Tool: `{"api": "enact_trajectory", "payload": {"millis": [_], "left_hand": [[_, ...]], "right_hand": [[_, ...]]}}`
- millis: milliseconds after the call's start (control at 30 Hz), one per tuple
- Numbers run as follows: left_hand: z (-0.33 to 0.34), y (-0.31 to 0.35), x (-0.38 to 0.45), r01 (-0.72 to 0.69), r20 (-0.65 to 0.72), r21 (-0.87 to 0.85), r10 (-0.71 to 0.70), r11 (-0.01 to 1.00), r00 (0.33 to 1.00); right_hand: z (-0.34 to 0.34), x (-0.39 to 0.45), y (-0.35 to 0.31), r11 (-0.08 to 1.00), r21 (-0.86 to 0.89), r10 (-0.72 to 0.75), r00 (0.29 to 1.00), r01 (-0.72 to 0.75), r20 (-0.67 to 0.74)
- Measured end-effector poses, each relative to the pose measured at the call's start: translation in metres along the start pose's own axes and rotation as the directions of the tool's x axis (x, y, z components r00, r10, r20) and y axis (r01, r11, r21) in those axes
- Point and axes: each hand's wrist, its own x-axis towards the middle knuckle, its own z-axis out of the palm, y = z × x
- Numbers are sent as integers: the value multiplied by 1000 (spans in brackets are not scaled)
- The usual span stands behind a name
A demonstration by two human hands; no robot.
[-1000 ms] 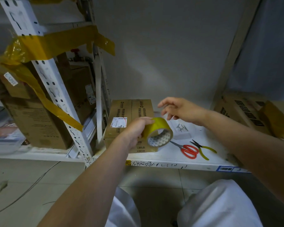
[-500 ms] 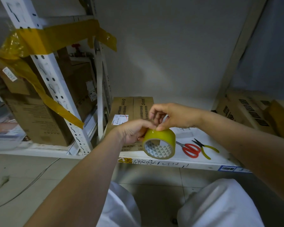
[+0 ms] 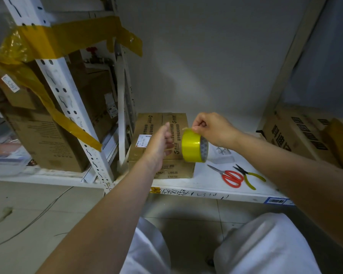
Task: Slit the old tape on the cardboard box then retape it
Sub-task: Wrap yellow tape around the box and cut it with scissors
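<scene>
A flat cardboard box (image 3: 154,123) with a white label lies on the white shelf (image 3: 206,189), against the left upright. A yellow tape roll (image 3: 192,146) hangs just above the box's right edge, its core facing right. My right hand (image 3: 214,129) pinches the tape's loose end at the top of the roll. My left hand (image 3: 159,144) is just left of the roll with its fingers curled; I cannot tell whether they touch it. Red-handled scissors (image 3: 231,177) lie on the shelf to the right of the box.
Yellow-handled pliers (image 3: 249,176) lie beside the scissors, and a small clear plastic piece (image 3: 222,154) lies behind them. More cardboard boxes (image 3: 297,133) stand at the right, others (image 3: 48,139) on the left rack. Yellow tape wraps the white perforated post (image 3: 67,95).
The roll has turned so its core faces right and has risen over the box. My right hand now pinches the tape end on top, and my left hand has drawn back to the left.
</scene>
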Motion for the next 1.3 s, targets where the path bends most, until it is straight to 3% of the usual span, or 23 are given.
{"api": "enact_trajectory", "payload": {"millis": [167, 367, 467, 600, 800, 867, 967, 1067, 1167, 1300], "left_hand": [[11, -10, -4, -103, 270, 113, 70, 988, 960], [11, -4, -3, -223, 215, 121, 193, 967, 957], [9, -3, -6, -197, 262, 142, 155, 970, 952], [10, -15, -10, -186, 322, 201, 115, 962, 940], [22, -34, -9, -266, 288, 249, 191, 931, 938], [25, -42, -1, -268, 260, 355, 181, 895, 948], [27, -52, 9, -125, 98, 550, 85, 826, 992], [23, -60, 14, 91, -68, 527, -65, 845, 996], [23, -70, 8, 181, -81, 480, -162, 859, 983], [31, -86, 6, 271, -78, 335, -260, 902, 962]], "right_hand": [[8, 14, -3, 993, 33, 120, 977, -116, -176], [0, 22, -5, 996, 17, 88, 984, -87, -155], [2, 22, 1, 996, -78, 28, 986, -41, -165], [9, 17, 13, 995, -79, 37, 973, -56, -228], [18, 12, 30, 986, -167, -48, 969, 7, -241], [21, 8, 36, 979, -203, -80, 968, 31, -237], [25, 3, 33, 973, -203, -162, 957, 114, -241], [30, 6, 25, 976, -152, -180, 968, 154, -177], [33, 16, 34, 999, -23, 24, 1000, -24, 9], [51, 29, 57, 977, 4, 212, 966, -215, 146]]}}
